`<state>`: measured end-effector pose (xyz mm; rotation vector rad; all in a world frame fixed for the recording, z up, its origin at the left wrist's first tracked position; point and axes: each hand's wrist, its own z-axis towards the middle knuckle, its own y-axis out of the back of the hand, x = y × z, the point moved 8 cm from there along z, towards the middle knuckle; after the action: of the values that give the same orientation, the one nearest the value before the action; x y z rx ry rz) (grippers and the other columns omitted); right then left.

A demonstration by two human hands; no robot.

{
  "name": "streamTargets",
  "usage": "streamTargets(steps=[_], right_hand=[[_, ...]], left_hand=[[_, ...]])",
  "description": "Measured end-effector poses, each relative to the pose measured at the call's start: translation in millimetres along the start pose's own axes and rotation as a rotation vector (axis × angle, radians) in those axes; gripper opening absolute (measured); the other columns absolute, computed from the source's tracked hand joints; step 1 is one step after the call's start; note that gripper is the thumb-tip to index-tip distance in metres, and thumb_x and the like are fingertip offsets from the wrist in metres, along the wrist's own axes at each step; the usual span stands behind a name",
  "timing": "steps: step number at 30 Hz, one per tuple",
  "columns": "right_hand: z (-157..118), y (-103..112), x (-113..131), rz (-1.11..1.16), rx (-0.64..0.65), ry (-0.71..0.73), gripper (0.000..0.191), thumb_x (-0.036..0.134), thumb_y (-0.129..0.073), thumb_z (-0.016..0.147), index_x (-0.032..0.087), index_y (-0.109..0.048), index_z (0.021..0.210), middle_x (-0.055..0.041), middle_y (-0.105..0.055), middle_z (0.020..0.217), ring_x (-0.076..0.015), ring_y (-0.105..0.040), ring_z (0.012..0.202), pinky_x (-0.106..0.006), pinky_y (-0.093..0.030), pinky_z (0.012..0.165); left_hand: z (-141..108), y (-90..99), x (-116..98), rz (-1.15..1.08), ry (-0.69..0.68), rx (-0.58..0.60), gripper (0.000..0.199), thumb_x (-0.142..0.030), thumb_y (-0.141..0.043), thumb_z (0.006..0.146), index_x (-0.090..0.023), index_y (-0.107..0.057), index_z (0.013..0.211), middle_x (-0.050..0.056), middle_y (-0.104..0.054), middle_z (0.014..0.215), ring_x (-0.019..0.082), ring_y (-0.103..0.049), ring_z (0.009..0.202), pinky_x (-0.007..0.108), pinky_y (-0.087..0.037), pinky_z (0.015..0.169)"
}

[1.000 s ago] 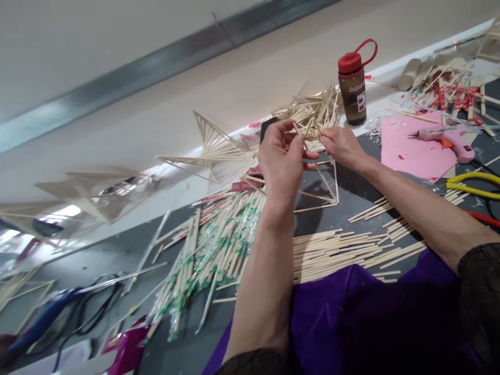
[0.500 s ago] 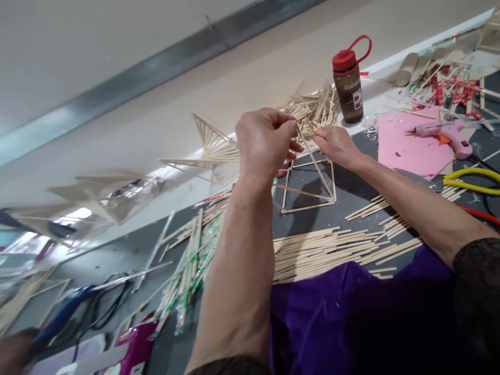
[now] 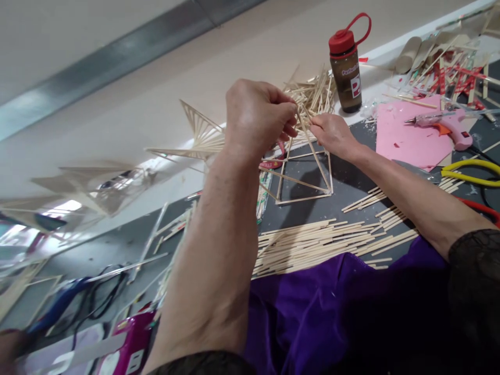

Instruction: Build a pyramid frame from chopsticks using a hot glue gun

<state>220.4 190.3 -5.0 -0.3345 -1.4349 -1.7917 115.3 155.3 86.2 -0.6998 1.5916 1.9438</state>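
A frame of thin wooden sticks [image 3: 304, 198] stands on the grey table, its slanting sticks meeting near the top between my hands. My left hand [image 3: 260, 117] pinches a stick at the frame's upper end. On the other side, my right hand [image 3: 336, 136] is closed on a stick by the same top joint. Loose wooden sticks [image 3: 312, 245] lie in rows in front of the frame. Behind my hands is a pile of sticks [image 3: 316, 94].
A red-capped bottle [image 3: 347, 78] stands behind my right hand. A pink glue gun [image 3: 449, 127] rests on a pink sheet [image 3: 410, 146], near yellow-handled pliers [image 3: 469, 172]. Fan-shaped stick structures [image 3: 199, 138] are at the left. Another person's hand [image 3: 11, 346] shows at the lower left.
The view has shifted a little, so the hands and frame sit slightly higher and further left. My left forearm has moved left across the wrapped sticks. Both hands keep their hold.
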Motion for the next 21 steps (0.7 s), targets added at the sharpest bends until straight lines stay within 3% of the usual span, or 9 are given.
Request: streamTargets(steps=[8, 14, 18, 21], right_hand=[[2, -3, 3, -0.109, 0.004, -0.002, 0.029, 0.019, -0.039, 0.099, 0.02, -0.067, 0.094, -0.0077, -0.073, 0.098, -0.0217, -0.064, 0.095, -0.03, -0.046, 0.081], [0, -8, -6, -0.146, 0.008, -0.044, 0.019, 0.017, -0.047, 0.094, 0.019, -0.066, 0.096, -0.0118, -0.072, 0.105, -0.0256, -0.064, 0.101, -0.035, -0.049, 0.085], [-3, 5, -9, -0.198, -0.005, -0.119, 0.02, 0.018, -0.052, 0.091, 0.014, -0.07, 0.099, -0.0165, -0.072, 0.105, -0.0277, -0.066, 0.1, -0.039, -0.051, 0.085], [-7, 25, 8, -0.198, -0.012, -0.122, 0.019, 0.019, -0.054, 0.089, 0.011, -0.072, 0.092, -0.0171, -0.071, 0.092, -0.0291, -0.066, 0.097, -0.04, -0.05, 0.086]], left_hand=[[-4, 7.0, 5, -0.012, -0.004, -0.039, 0.013, 0.0, -0.06, 0.081, -0.007, -0.071, 0.078, -0.001, -0.06, 0.054, 0.009, -0.06, 0.047, 0.031, -0.061, 0.064], [-5, 14.2, 9, 0.016, -0.006, -0.033, 0.012, -0.002, -0.062, 0.08, -0.006, -0.074, 0.081, -0.002, -0.059, 0.053, 0.009, -0.057, 0.046, 0.037, -0.063, 0.067], [-6, 18.9, 11, 0.047, 0.023, 0.006, 0.012, -0.003, -0.063, 0.083, -0.005, -0.074, 0.084, -0.001, -0.06, 0.056, 0.008, -0.058, 0.048, 0.043, -0.063, 0.075], [-7, 23.2, 11, 0.059, 0.055, 0.051, 0.01, -0.007, -0.064, 0.086, -0.004, -0.073, 0.084, -0.001, -0.061, 0.057, 0.008, -0.058, 0.05, 0.044, -0.063, 0.077]])
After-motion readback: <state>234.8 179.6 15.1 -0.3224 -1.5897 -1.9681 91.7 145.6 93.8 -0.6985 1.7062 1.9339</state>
